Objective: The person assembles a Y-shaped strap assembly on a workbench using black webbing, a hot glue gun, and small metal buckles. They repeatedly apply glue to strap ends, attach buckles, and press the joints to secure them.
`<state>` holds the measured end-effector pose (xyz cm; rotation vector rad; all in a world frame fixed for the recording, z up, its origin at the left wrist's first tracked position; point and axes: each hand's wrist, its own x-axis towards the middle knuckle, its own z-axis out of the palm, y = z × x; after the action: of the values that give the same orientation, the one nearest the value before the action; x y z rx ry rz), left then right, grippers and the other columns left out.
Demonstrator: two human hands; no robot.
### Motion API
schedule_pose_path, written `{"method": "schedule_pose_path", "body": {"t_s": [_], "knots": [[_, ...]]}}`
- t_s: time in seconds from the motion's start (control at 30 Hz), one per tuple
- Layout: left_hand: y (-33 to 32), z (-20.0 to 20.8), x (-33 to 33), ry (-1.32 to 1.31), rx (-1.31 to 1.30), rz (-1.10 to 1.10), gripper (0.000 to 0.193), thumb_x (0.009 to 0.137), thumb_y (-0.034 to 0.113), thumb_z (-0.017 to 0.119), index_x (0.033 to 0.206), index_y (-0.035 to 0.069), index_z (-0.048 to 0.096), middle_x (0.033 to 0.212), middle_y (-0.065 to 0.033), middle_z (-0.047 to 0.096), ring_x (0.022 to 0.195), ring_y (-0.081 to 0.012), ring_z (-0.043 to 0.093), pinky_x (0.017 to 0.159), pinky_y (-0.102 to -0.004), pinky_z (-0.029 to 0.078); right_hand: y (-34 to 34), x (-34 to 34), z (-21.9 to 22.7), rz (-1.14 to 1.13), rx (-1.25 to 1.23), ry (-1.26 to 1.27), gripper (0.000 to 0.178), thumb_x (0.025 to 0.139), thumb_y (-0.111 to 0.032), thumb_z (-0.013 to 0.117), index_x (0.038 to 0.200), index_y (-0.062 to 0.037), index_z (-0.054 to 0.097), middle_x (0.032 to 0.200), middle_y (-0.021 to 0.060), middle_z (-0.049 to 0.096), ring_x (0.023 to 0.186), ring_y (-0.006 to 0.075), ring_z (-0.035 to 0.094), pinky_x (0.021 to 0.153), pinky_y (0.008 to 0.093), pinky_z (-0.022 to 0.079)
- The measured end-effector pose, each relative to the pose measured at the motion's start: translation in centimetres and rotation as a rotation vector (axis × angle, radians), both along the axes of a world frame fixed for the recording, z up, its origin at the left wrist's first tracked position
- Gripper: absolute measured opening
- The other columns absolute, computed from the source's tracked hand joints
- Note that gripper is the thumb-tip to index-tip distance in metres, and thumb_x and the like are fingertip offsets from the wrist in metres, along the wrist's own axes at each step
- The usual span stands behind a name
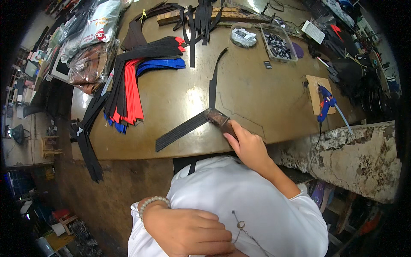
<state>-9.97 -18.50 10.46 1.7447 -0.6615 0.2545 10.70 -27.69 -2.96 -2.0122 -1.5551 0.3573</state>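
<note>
My right hand (248, 143) reaches to the table's near edge, its fingers and thumb closed on a short, glossy dark-brown piece (219, 119). That piece lies against the end of a flat stack of black strips (182, 130), which slants down to the left. A narrow black strap (212, 90) runs away from the same spot toward the far side, its tip curling. My left hand (188, 231), with a bead bracelet at the wrist, is in front of my white shirt. Its fingers are curled together and their tips are hidden, so anything in them does not show.
Red, black and blue strips (132, 90) lie in a bundle at left, beside bagged goods (92, 47). Black straps (201, 19) hang over a wooden bar at the back. A tub of small dark parts (280, 45) and a blue glue gun (326, 103) are at right.
</note>
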Motion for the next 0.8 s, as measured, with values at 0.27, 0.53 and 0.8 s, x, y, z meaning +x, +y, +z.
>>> {"method": "schedule_pose_path", "body": {"t_s": [0.27, 0.53, 0.8], "knots": [[0.6, 0.1, 0.4, -0.005, 0.015, -0.015, 0.087, 0.071, 0.074, 0.068, 0.106, -0.005, 0.064, 0.106, -0.0177, 0.064, 0.089, -0.0326, 0.062, 0.079, -0.0373, 0.051, 1.2, 0.3, -0.4, -0.084, 0.156, 0.081, 0.041, 0.095, -0.031, 0.062, 0.129, -0.0082, 0.054, 0.088, 0.0204, 0.068, 0.072, 0.0402, 0.067, 0.06, 0.0461, 0.053], [2.7, -1.7, -0.4, 0.059, 0.073, -0.292, 0.085, 0.074, 0.071, 0.07, 0.113, -0.005, 0.064, 0.11, -0.0216, 0.064, 0.095, -0.0334, 0.063, 0.08, -0.0354, 0.052, 1.5, 3.8, -0.6, -0.251, 0.209, 0.127, 0.037, 0.096, -0.029, 0.062, 0.126, -0.008, 0.061, 0.096, 0.0228, 0.069, 0.086, 0.0404, 0.068, 0.073, 0.0472, 0.053], [3.3, -11.0, 4.6, 0.675, -0.068, 1.122, 0.024, 0.089, 0.023, 0.073, 0.088, 0.001, 0.062, 0.092, -0.0081, 0.061, 0.079, -0.0213, 0.06, 0.069, -0.0328, 0.05, -2.4, 12.3, -3.3, -0.619, 0.107, -0.49, 0.04, 0.094, -0.026, 0.064, 0.133, -0.0183, 0.061, 0.087, 0.0109, 0.056, 0.081, 0.0305, 0.058, 0.072, 0.0421, 0.048]]}}
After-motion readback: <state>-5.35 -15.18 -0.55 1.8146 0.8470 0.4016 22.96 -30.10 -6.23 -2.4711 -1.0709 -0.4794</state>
